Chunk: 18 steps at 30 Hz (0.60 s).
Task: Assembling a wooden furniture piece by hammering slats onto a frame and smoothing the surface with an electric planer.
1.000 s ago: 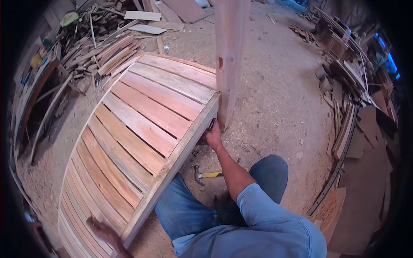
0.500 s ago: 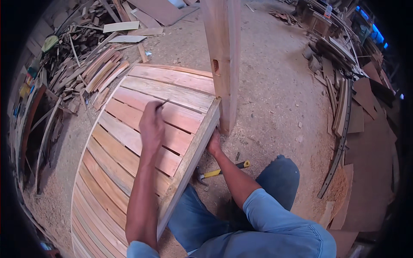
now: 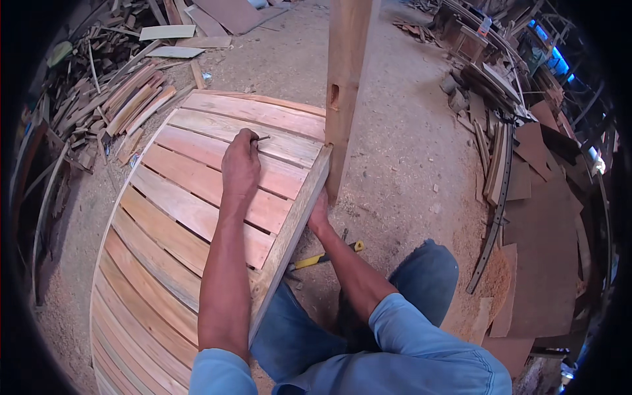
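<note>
A large panel of wooden slats [image 3: 187, 183] slopes across my left side, with a thick edge rail [image 3: 289, 227] along its right. My left hand [image 3: 241, 161] is closed over the far slats, pinching a short, thin dark rod [image 3: 264, 137] whose tip points right. I cannot make out whether this is a nail or a pencil. My right hand [image 3: 318, 212] reaches under the rail beside the foot of an upright wooden post [image 3: 343, 85], which has a slot cut in it. The rail hides the fingers of that hand. Behind my right forearm lies a hammer [image 3: 322, 259] with a yellow and black handle.
Offcuts [image 3: 135, 102] are heaped at the far left. Along the right lie brown sheets [image 3: 543, 243], stacked planks [image 3: 495, 161] and a long dark strip with holes [image 3: 490, 247]. Shavings cover the floor [image 3: 408, 164]. My bent knee [image 3: 426, 273] is near the hammer.
My left hand has moved farther up the panel with the thin rod, from the pink slats toward the paler one beyond. My right hand stays under the rail. The whole view has shifted slightly.
</note>
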### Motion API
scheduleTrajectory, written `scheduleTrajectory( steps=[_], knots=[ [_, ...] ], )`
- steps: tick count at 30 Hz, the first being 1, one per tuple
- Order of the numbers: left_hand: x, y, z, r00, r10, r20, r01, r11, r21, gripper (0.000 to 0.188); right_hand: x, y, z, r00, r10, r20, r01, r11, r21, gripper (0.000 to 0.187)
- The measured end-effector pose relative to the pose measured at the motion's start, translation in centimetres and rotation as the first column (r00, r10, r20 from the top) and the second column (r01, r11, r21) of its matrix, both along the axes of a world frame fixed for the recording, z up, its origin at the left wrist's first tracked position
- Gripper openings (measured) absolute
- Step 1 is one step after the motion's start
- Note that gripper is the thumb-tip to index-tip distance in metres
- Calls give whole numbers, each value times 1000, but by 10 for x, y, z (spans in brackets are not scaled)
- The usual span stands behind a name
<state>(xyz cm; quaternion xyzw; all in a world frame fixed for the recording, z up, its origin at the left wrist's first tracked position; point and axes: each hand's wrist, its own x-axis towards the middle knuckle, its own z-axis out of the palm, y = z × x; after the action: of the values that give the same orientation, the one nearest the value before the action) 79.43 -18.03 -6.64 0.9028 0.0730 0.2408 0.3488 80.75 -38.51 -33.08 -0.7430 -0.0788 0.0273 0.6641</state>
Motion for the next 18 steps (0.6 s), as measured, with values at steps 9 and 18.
scheduleTrajectory(
  steps=[9,18],
  knots=[
    [11,-28,9,992,-87,96,100,985,-141,22,-6,-2,-8,926,-102,-362,324,705,630,49],
    [17,-27,7,990,-132,55,139,973,-182,29,-31,-37,43,985,-159,72,172,950,-260,62]
  ],
)
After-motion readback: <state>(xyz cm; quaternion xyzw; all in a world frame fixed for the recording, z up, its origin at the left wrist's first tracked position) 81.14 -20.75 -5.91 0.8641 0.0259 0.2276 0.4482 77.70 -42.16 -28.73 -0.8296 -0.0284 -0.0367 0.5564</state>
